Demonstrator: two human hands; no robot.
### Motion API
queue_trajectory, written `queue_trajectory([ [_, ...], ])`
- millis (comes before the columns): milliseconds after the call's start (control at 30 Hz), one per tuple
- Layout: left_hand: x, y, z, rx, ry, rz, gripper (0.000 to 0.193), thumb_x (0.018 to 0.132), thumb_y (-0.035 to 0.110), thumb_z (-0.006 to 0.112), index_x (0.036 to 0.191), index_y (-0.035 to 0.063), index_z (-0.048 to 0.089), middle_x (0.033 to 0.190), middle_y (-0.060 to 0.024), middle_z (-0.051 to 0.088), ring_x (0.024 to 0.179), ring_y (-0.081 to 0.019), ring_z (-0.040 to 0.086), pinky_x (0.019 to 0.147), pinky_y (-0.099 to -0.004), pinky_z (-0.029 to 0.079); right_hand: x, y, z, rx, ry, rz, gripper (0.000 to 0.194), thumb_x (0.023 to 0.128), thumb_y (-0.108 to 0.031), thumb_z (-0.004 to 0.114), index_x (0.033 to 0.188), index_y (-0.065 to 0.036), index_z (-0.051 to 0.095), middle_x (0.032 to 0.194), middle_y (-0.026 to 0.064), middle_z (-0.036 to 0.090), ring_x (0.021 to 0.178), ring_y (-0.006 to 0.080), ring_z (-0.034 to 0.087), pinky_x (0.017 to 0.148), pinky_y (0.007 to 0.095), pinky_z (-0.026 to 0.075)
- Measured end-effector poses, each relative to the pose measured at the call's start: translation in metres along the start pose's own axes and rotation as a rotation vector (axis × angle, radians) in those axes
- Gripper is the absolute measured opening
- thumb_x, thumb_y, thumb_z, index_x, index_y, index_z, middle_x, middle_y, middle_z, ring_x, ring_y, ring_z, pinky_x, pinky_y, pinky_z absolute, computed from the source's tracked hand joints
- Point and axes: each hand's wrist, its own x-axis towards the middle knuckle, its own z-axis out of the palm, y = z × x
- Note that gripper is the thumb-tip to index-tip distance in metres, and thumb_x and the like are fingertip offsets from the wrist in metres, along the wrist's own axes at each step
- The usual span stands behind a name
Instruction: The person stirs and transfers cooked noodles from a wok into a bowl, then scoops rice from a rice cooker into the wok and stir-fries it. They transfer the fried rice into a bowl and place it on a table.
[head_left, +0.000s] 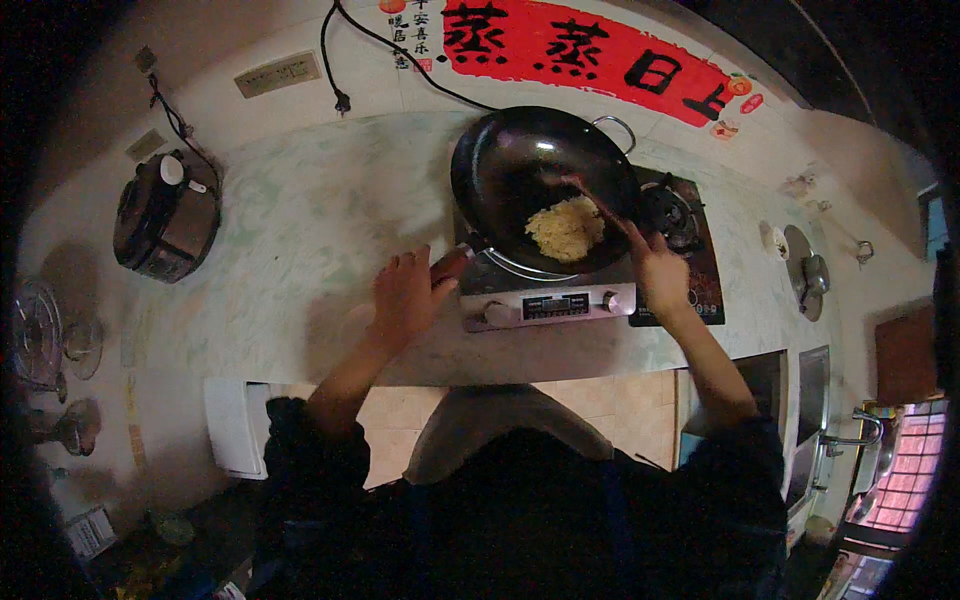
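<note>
A black wok (502, 180) is over a silver-fronted electric cooker (495, 313) on the counter, its rim tilted. Pale yellow food (566, 231), perhaps rice or egg, lies in a clump in its lower right part. My left hand (409, 292) is at the wok's wooden handle (451, 266), thumb on one side and fingers on the other. A reddish-brown spatula (604, 206), seemingly wooden, is in my right hand (660, 274) above the wok's right rim. The spatula's far end reaches into the wok just above the food.
A black gas hob (709, 277) adjoins the cooker on the right. A dark rice cooker (169, 217) stands at the counter's far left. Beyond the hob are a small bowl (776, 244) and a metal lid (802, 296). Behind the wok, a power cord (442, 88) runs along the wall.
</note>
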Motion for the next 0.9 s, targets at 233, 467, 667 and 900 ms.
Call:
queue_trajectory([
  [233,0.047,-0.002,0.026,-0.138,-0.375,-0.071,0.041,0.069,0.032,0.069,0.089,-0.0016,0.058,0.074,-0.0168,0.061,0.068,-0.0306,0.061,0.064,-0.0427,0.048,0.041,-0.050,0.050,0.019,-0.057,0.052,0.061,0.074,-0.003,0.047,0.132,-0.017,0.033,0.086,0.0156,0.053,0.058,0.0304,0.059,0.049,0.0377,0.049],
  [467,0.076,-0.019,0.055,-0.577,-0.842,-0.381,0.034,0.061,0.038,0.072,0.062,0.0046,0.064,0.057,-0.0078,0.060,0.051,-0.0174,0.056,0.053,-0.0320,0.045,-0.047,0.002,-0.005,0.156,-0.090,-0.130,0.064,0.071,-0.003,0.053,0.131,-0.016,0.036,0.087,0.0164,0.055,0.055,0.0292,0.058,0.046,0.0372,0.048],
  [667,0.053,-0.002,0.056,-0.336,-0.617,-0.400,0.032,0.059,0.031,0.065,0.072,0.0024,0.064,0.063,-0.0144,0.060,0.058,-0.0271,0.060,0.057,-0.0373,0.047,-0.045,0.014,0.004,0.193,0.035,0.061,0.062,0.071,-0.002,0.050,0.130,-0.020,0.039,0.085,0.0196,0.055,0.053,0.0263,0.058,0.041,0.0342,0.047],
  [900,0.026,-0.001,0.024,-0.207,-0.349,-0.336,0.028,0.060,0.031,0.062,0.070,0.0050,0.062,0.071,-0.0149,0.061,0.069,-0.0319,0.060,0.062,-0.0408,0.047,-0.035,-0.021,0.004,0.227,0.119,0.247,0.068,0.072,0.002,0.050,0.133,-0.022,0.034,0.087,0.0170,0.052,0.053,0.0282,0.057,0.043,0.0365,0.047],
])
